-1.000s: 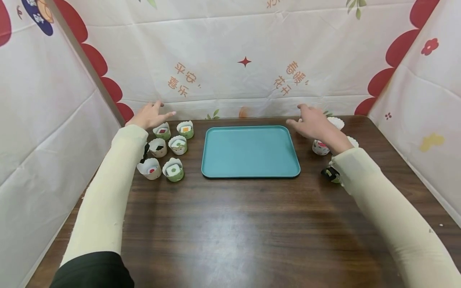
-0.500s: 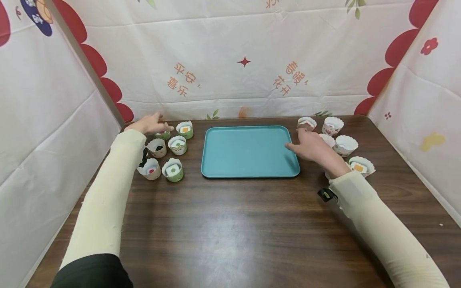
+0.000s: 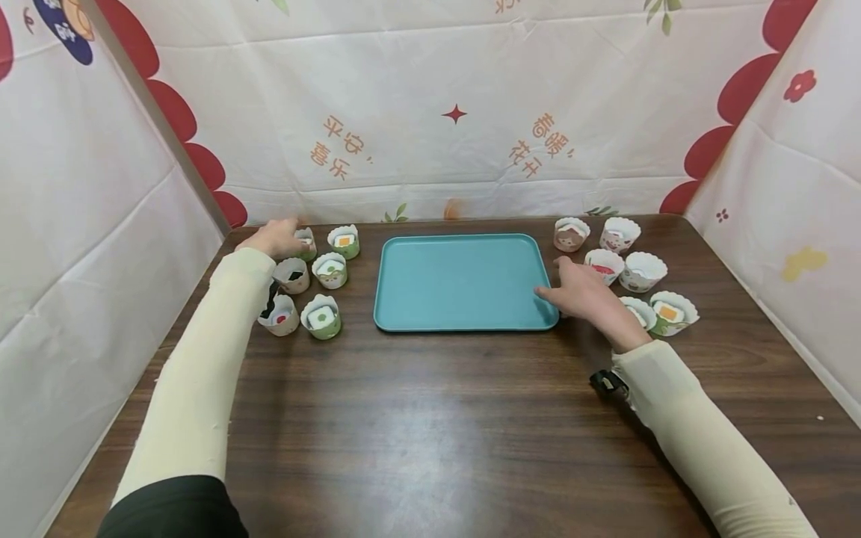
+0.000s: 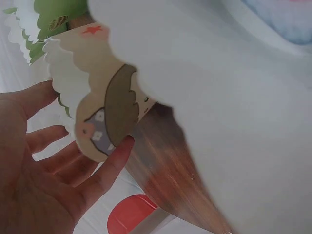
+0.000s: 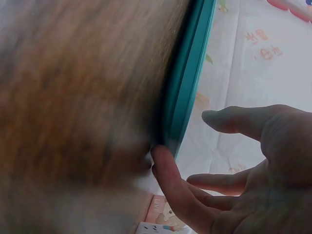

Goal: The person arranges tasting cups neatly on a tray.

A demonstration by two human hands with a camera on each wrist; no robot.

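Note:
My left hand (image 3: 272,240) is at the far-left green paper baking cup (image 3: 309,246), fingers beside its rim. In the left wrist view the left hand (image 4: 53,156) has its fingers spread and slightly bent near the cups; a cup with a bird print (image 4: 114,105) stands close to them. Whether the fingers press on the green cup cannot be seen. My right hand (image 3: 585,293) is at the right edge of the teal tray (image 3: 464,284). In the right wrist view a fingertip meets the tray's edge (image 5: 185,92), the thumb apart from it.
Several more paper cups with small coloured pieces stand at left, among them a green one (image 3: 321,318). Another group stands right of the tray, including a white cup (image 3: 643,272). A printed white cloth (image 3: 417,134) hangs behind the wooden table (image 3: 417,418).
My left hand has lowered towards the far-left cup. The right hand has come down and nearer me, from above the right-hand cups to the tray's right edge. The tray has not visibly moved.

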